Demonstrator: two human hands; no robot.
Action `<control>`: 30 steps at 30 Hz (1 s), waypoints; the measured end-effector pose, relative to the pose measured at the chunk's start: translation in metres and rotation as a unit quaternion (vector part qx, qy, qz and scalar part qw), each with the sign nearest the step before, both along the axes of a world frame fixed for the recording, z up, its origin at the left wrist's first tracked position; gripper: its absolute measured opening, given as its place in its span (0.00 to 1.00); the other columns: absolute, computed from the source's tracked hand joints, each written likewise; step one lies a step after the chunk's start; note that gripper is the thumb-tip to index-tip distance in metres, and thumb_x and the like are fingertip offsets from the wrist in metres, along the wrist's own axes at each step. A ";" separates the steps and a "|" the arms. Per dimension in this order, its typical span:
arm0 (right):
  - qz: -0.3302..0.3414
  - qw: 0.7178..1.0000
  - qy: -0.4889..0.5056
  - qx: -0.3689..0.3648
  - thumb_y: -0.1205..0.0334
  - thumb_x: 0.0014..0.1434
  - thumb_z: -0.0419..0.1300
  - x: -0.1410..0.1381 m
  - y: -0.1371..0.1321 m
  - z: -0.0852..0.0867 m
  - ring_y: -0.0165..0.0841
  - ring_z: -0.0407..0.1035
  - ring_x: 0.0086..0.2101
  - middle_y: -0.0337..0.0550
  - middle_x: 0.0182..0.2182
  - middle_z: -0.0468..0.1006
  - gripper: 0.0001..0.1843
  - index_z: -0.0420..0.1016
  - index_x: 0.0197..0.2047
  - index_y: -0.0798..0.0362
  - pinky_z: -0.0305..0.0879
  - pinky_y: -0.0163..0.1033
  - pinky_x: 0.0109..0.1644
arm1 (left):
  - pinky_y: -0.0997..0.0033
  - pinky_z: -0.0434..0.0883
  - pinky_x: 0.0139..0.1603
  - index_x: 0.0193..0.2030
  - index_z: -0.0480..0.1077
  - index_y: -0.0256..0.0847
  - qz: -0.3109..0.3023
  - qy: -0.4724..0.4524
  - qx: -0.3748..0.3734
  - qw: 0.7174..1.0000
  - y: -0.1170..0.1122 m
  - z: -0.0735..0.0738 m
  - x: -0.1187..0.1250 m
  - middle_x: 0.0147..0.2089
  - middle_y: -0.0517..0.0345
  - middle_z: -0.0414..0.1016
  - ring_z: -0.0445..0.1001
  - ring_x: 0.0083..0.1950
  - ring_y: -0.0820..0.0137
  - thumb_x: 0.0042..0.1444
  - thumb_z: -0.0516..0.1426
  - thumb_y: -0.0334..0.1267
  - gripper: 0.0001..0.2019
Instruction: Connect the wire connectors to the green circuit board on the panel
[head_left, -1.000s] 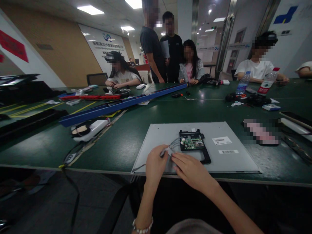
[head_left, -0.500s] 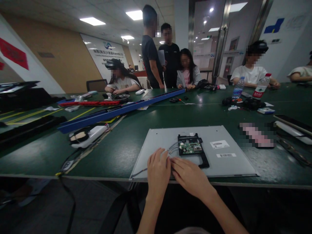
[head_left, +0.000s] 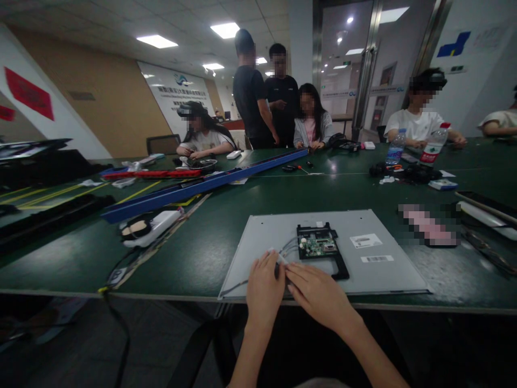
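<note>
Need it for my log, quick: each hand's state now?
Left hand: curled near the gray cables; grip hidden, can't tell.
Right hand: bent beside the left; whether it holds anything can't be told.

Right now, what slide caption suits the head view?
Left hand and right hand over a gray panel, beside a circuit board with cables.

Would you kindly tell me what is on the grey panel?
On the panel are a black frame, circuit board, wires and labels; anything beneath the left hand and right hand is hidden.
</note>
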State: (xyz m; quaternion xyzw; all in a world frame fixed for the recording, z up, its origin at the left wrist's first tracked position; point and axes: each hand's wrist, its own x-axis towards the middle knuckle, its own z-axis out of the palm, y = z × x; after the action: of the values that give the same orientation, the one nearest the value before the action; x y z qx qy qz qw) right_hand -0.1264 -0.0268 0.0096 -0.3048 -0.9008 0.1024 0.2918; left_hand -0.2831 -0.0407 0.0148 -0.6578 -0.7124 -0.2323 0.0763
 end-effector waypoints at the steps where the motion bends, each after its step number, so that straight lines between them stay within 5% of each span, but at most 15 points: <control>1: 0.002 1.000 0.001 0.001 0.66 0.64 0.53 0.001 0.000 -0.001 0.38 0.67 0.56 0.48 0.56 0.73 0.22 0.68 0.60 0.57 0.62 0.46 0.62 | 0.52 0.61 0.63 0.53 0.71 0.36 -0.006 0.004 0.000 1.000 -0.001 -0.001 -0.001 0.57 0.44 0.73 0.69 0.61 0.60 0.62 0.49 0.34 0.16; 30: -0.003 0.999 0.052 0.017 0.69 0.64 0.51 0.006 -0.006 -0.004 0.37 0.70 0.53 0.46 0.52 0.77 0.18 0.75 0.54 0.54 0.66 0.47 0.59 | 0.52 0.61 0.62 0.58 0.68 0.36 -0.005 0.056 0.020 0.998 -0.013 -0.005 0.002 0.61 0.46 0.69 0.66 0.63 0.57 0.64 0.47 0.38 0.20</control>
State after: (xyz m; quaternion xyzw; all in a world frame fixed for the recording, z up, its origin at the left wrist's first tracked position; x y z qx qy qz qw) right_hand -0.1205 -0.0333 0.0053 -0.2964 -0.8854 0.1021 0.3433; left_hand -0.2812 -0.0540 0.0094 -0.6715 -0.6990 -0.2099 0.1285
